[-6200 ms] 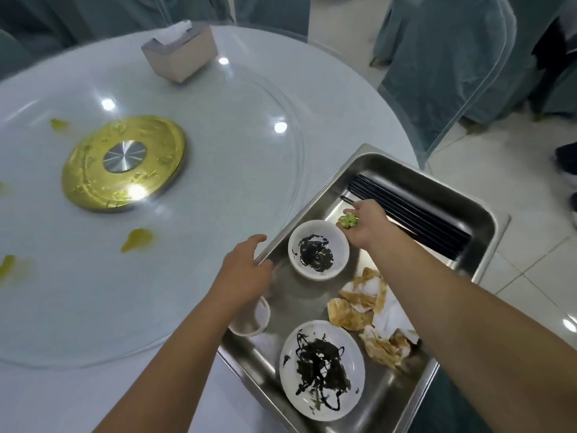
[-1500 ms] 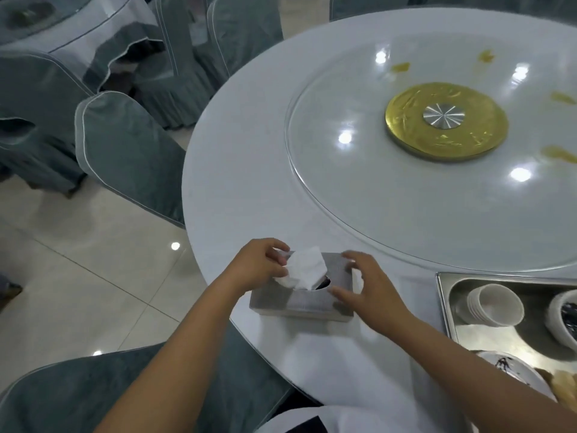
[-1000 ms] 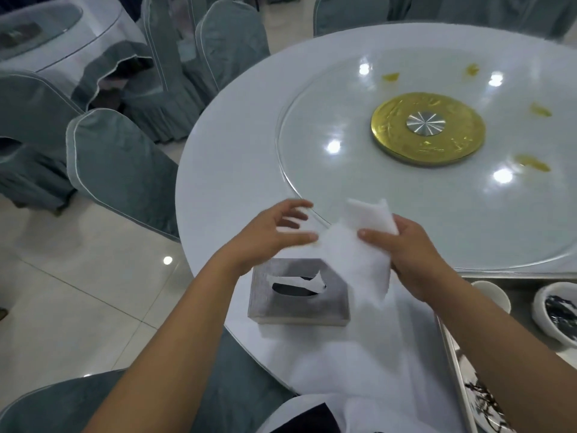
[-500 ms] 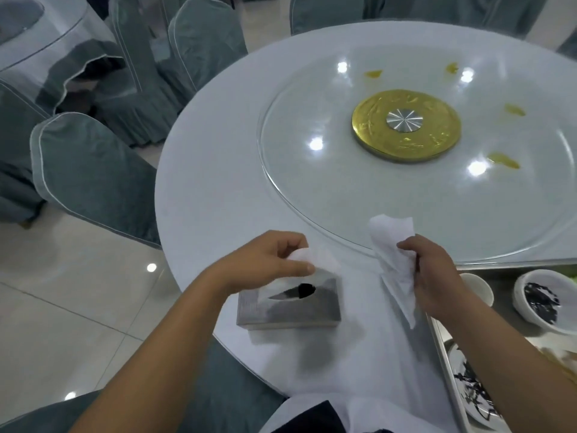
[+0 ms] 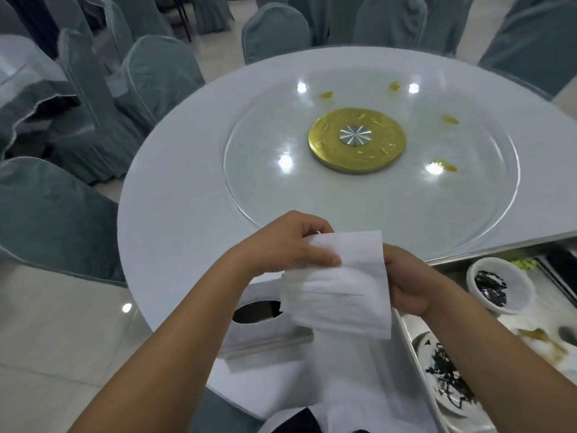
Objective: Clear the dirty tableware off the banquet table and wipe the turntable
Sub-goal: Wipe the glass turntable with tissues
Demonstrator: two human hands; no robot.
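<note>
Both hands have the white tissue (image 5: pixel 340 289): left hand (image 5: pixel 287 245) pinches its top edge, right hand (image 5: pixel 406 282) grips from behind. Tissue box (image 5: pixel 262 326) sits right underneath, half hidden. Glass turntable (image 5: pixel 374 195) with 5 yellow smears just beyond, steel tray (image 5: pixel 412 335) of dirty dishes right of the grip.

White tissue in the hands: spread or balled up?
Spread: white tissue hangs as a flat sheet between left hand and right hand.

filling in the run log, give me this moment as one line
phase: prep to wipe | left hand: holds tissue | right hand: holds tissue | turntable: yellow smears unwiped | dirty dishes: in metal tray
</note>
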